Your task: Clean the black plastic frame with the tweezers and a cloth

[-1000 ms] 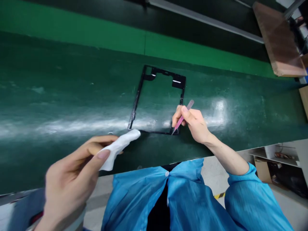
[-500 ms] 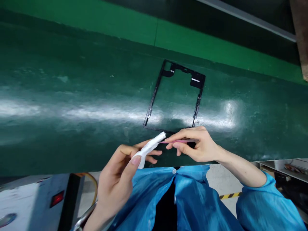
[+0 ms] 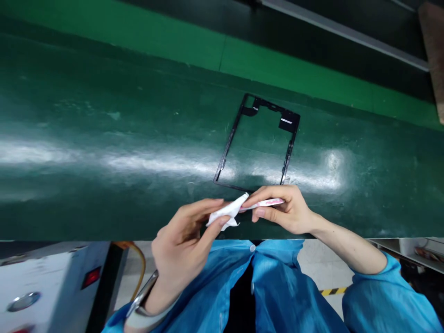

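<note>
My left hand [image 3: 189, 236] pinches a crumpled white tissue [image 3: 227, 212] between thumb and fingers, close to the table's front edge. In my right hand [image 3: 286, 210] is a thin, flat strip [image 3: 267, 203], white with pink marks, its left end against the tissue. I cannot make out what kind of strip it is. Just beyond both hands, a black rectangular plastic frame [image 3: 233, 138] lies flat on the green tabletop, with wider black pieces at its far corners. Part of its near side is hidden behind my right hand.
The green table [image 3: 104, 125] runs across the view. A grey rail [image 3: 340, 32] crosses behind it at the upper right. At lower left stands a light metal box [image 3: 45, 286] with a red switch [image 3: 91, 277]. A shelf [image 3: 412, 249] is at lower right.
My left hand has moved right and slightly up, and the tissue is now more bunched up. The strip has turned to show its white face with pink marks. The view has shifted slightly.
</note>
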{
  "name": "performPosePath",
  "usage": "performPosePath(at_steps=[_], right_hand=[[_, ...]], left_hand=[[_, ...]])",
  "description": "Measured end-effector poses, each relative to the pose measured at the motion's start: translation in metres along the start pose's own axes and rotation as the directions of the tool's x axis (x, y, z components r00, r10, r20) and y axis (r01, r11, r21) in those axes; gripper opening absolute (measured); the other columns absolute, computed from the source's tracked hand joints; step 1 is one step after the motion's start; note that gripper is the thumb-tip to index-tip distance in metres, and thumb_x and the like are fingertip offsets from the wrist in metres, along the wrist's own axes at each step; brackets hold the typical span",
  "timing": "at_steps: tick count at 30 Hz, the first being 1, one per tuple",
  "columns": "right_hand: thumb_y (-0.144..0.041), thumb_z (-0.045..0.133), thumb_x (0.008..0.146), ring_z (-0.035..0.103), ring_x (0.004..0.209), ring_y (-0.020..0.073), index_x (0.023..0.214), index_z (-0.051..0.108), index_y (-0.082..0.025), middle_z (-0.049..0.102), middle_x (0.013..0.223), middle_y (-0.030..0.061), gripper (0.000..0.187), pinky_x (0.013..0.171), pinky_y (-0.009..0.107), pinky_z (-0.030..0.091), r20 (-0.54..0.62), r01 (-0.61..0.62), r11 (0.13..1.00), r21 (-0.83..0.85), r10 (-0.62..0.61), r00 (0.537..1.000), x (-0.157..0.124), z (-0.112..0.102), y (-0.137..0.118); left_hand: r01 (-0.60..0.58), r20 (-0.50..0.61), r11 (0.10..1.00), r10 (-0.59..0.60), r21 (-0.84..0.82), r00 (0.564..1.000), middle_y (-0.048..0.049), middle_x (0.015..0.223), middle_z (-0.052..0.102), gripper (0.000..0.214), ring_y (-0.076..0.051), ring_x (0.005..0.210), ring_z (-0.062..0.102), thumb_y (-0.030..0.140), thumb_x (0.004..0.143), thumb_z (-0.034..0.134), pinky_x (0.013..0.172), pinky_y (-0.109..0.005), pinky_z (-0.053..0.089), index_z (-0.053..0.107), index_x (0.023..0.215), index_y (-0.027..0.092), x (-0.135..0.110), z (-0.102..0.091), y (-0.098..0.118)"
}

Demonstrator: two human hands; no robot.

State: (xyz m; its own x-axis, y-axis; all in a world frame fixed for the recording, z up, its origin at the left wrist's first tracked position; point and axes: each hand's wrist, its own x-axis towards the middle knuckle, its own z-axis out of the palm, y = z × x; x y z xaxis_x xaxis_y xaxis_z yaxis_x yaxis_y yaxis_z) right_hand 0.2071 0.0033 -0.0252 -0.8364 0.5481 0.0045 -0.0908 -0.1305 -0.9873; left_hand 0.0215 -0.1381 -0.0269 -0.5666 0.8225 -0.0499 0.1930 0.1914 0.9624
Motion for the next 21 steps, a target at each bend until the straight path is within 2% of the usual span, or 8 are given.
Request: performPosePath(at_steps=[3,6,9,12,14,17,21], right_hand=[[-0.032,0.070,0.103,0.081,0.090,0.0102,0.113,0.075,-0.016,0.084,0.108,0.0074,0.020,0.082,0.021,0.067,0.024,-0.024,0.999,-0.036,0.025,0.999,-0.001,0.002,-0.002],[-0.028,0.065,0.106,0.079,0.097,0.0098,0.120,0.068,-0.019,0.082,0.108,0.0047,0.018,0.086,0.021,0.064,0.020,-0.040,0.992,-0.121,0.043,0.999,-0.006,0.005,-0.003],[-0.033,0.062,0.107,0.071,0.103,0.0105,0.147,0.056,-0.025,0.074,0.126,0.0066,0.041,0.083,0.022,0.060,0.036,0.056,0.944,-0.324,-0.047,0.998,-0.012,0.006,-0.002],[-0.054,0.061,0.106,0.066,0.116,0.0147,0.163,0.047,-0.031,0.064,0.141,0.0096,0.064,0.080,0.023,0.059,0.142,0.210,0.847,-0.488,-0.161,0.977,-0.012,0.007,0.000],[-0.052,0.060,0.107,0.067,0.114,0.0127,0.161,0.053,-0.031,0.067,0.135,0.0080,0.059,0.082,0.022,0.060,0.144,0.230,0.843,-0.486,-0.183,0.973,-0.011,0.007,0.000],[-0.027,0.058,0.110,0.071,0.107,0.0097,0.148,0.066,-0.026,0.075,0.122,0.0060,0.040,0.093,0.022,0.062,0.069,0.240,0.870,-0.430,-0.234,0.970,-0.007,0.007,0.000],[-0.016,0.061,0.106,0.072,0.105,0.0111,0.129,0.076,-0.015,0.080,0.115,0.0090,0.028,0.095,0.023,0.063,-0.009,0.255,0.865,-0.431,-0.287,0.958,-0.002,0.006,0.003]], left_hand=[[-0.067,0.043,0.997,0.066,0.036,0.997,0.0019,0.086,0.081,0.016,-0.011,0.069,0.070,0.042,0.090,0.082,0.064,-0.023,0.057,0.080,0.094,0.027,0.005,-0.001,0.002],[-0.134,0.108,0.990,0.129,0.040,0.986,0.0025,0.078,0.079,0.015,-0.011,0.065,0.068,0.042,0.091,0.082,0.061,-0.024,0.054,0.082,0.086,0.028,0.009,-0.002,0.007],[-0.178,0.143,0.983,0.170,0.045,0.975,0.0031,0.075,0.078,0.014,-0.012,0.064,0.069,0.042,0.091,0.082,0.060,-0.024,0.054,0.082,0.085,0.029,0.009,0.000,0.013],[-0.197,0.158,0.979,0.187,0.054,0.970,0.0029,0.077,0.079,0.015,-0.013,0.067,0.071,0.046,0.090,0.082,0.063,-0.026,0.056,0.083,0.086,0.031,0.008,0.005,0.016],[-0.199,0.175,0.978,0.186,0.060,0.967,0.0032,0.077,0.079,0.017,-0.013,0.066,0.070,0.049,0.090,0.082,0.062,-0.026,0.056,0.083,0.087,0.032,0.008,0.008,0.016],[-0.196,0.209,0.979,0.178,0.065,0.961,0.0031,0.077,0.078,0.022,-0.012,0.064,0.068,0.051,0.090,0.082,0.061,-0.024,0.054,0.082,0.087,0.029,0.009,0.009,0.013],[-0.187,0.217,0.980,0.168,0.067,0.962,0.0038,0.068,0.070,0.040,-0.008,0.060,0.063,0.046,0.102,0.067,0.058,-0.021,0.051,0.070,0.073,0.019,0.011,0.005,0.010]])
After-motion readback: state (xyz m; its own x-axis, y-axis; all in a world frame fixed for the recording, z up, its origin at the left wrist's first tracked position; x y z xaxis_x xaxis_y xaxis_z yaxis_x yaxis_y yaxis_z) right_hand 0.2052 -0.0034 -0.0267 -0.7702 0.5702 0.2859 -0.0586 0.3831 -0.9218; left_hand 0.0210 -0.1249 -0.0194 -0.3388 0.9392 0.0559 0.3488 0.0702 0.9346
